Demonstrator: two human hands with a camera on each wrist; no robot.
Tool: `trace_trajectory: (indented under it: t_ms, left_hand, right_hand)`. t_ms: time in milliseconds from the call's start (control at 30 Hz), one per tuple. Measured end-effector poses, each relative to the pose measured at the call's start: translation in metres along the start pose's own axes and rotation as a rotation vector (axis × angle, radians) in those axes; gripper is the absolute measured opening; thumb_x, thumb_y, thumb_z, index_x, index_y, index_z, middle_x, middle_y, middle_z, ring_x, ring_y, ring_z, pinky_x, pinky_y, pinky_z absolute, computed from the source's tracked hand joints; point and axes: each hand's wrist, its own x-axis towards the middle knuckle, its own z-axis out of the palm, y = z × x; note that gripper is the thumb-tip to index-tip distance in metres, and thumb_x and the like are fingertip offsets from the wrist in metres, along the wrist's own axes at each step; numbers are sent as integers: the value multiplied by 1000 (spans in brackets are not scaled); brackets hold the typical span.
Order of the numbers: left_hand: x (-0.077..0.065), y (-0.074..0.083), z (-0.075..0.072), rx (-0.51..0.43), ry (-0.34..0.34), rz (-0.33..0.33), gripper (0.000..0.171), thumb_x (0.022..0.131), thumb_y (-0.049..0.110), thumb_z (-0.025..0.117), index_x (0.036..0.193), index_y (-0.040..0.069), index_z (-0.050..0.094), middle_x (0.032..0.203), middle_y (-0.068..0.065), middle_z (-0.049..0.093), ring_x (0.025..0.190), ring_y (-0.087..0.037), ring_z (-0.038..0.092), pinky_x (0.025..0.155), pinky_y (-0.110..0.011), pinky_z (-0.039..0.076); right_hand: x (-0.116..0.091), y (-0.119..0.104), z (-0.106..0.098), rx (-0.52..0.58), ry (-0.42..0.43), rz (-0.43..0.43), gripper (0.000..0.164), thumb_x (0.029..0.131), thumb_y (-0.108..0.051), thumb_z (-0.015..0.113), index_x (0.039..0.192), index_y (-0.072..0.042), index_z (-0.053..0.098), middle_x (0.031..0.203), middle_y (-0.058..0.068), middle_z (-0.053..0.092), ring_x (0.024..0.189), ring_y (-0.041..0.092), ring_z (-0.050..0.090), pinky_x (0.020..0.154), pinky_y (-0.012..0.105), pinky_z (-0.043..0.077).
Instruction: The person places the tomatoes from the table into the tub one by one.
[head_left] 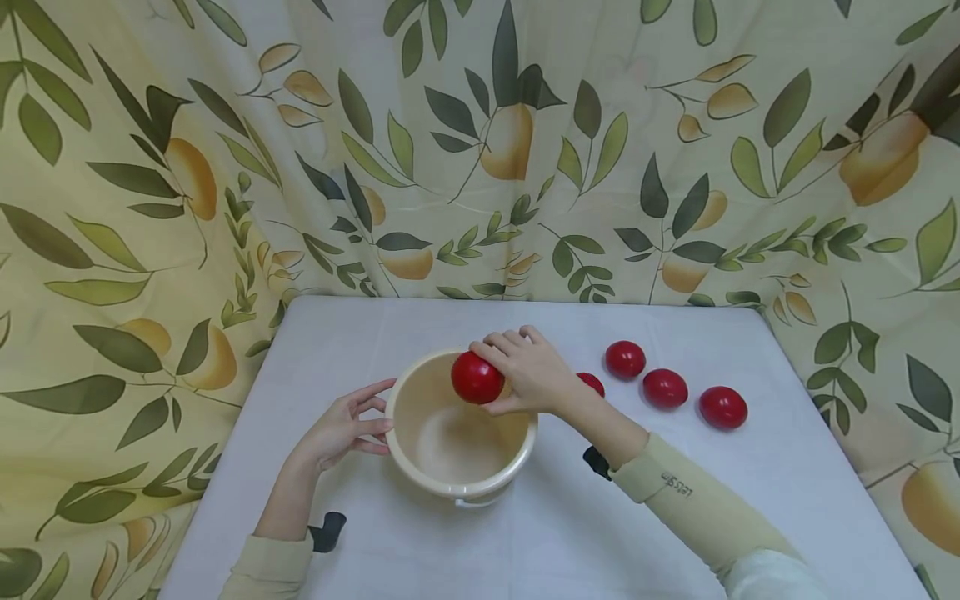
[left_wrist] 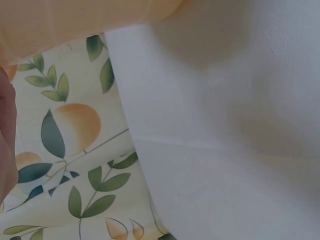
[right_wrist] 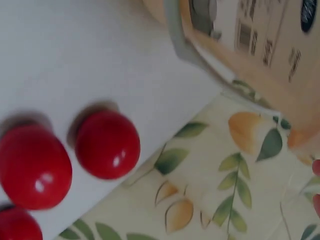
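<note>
Above the mouth of a cream plastic bucket, my right hand grips a glossy red ball, fingers over its top and thumb beneath. The bucket stands upright, and the part of its inside that shows is bare. My left hand is at the bucket's left side, its spread fingers touching the wall by the rim. In the right wrist view the bucket's outside shows a printed label and a pale handle. The bucket's lower side crosses the top of the left wrist view.
To the right, several more red balls lie on the white-covered table: one ball, another, one farther right, and one partly hidden behind my right forearm. A leaf-and-fruit patterned curtain hangs beyond the table's back edge.
</note>
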Motion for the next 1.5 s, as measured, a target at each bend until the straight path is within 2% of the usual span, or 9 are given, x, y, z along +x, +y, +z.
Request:
trace_trajectory:
  t_ms: [300, 667, 1000, 1167, 1300, 1500]
  left_hand:
    - [0, -1, 1, 27, 11, -7, 67, 82, -2, 63, 141, 6, 32, 99, -15, 49, 72, -22, 65, 65, -41, 56]
    - [0, 1, 3, 51, 53, -27, 68, 80, 6, 68, 140, 8, 35, 97, -11, 51, 78, -23, 65, 65, -40, 56]
    - [0, 0, 2, 41, 34, -25, 68, 82, 4, 66, 141, 8, 33, 97, -10, 50, 77, -22, 65, 65, -41, 56]
    - [0, 0, 3, 34, 22, -16, 68, 82, 4, 66, 141, 7, 32, 96, -10, 49, 75, -21, 64, 65, -42, 56]
    - [0, 0, 3, 39, 24, -12, 68, 82, 4, 65, 141, 7, 32, 96, -10, 49, 75, -21, 64, 65, -42, 56]
    - [0, -1, 2, 37, 23, -8, 68, 83, 4, 65, 142, 8, 32, 97, -10, 50, 73, -21, 64, 65, -41, 56]
  right_hand:
    - [21, -26, 27, 41, -152, -106, 79, 65, -51, 74, 131, -17, 46, 126, 5, 50, 114, 22, 45, 94, 41, 41]
    - [39, -46, 47, -81, -310, -202, 76, 70, -56, 67, 133, -19, 43, 127, 2, 50, 115, 21, 45, 98, 44, 39]
    - [44, -52, 65, -215, -435, -199, 79, 73, -60, 62, 137, -20, 37, 132, 1, 47, 115, 20, 44, 99, 42, 36]
    - [41, -54, 73, -293, -467, -197, 81, 75, -63, 57, 139, -19, 33, 133, 1, 45, 116, 18, 44, 98, 39, 37]
    - [39, -56, 79, -398, -472, -211, 82, 77, -67, 51, 139, -18, 31, 134, -1, 44, 114, 16, 44, 95, 33, 39]
    - [38, -59, 82, -485, -483, -198, 82, 76, -70, 48, 139, -20, 31, 134, -3, 43, 113, 14, 43, 92, 28, 38]
